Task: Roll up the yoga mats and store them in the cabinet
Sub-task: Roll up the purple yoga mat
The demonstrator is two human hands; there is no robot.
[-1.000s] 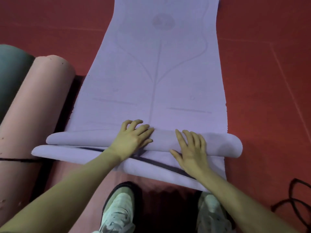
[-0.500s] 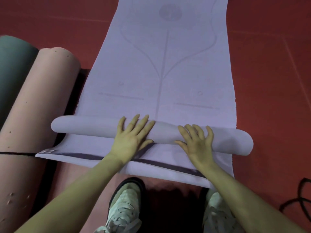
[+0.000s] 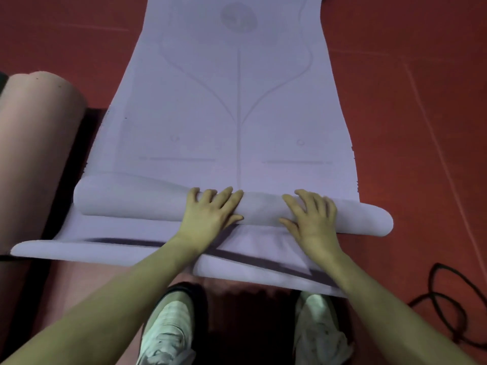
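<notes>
Mat [image 3: 237, 114], lilac, flat on red floor [image 3: 421, 101], near end in a loose roll [image 3: 131, 201] under left hand [image 3: 210, 217] and right hand [image 3: 311, 219], fingers spread flat on top; likely soft, light, springy, best pressed mid-roll.

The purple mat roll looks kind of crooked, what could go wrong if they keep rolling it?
The purple mat roll sticks out past the mat's right edge, so it may cone sideways and need redoing. The left hand and right hand both press near the middle, so the ends could stay loose. The black cord by the right shoe could trip the person.
</notes>
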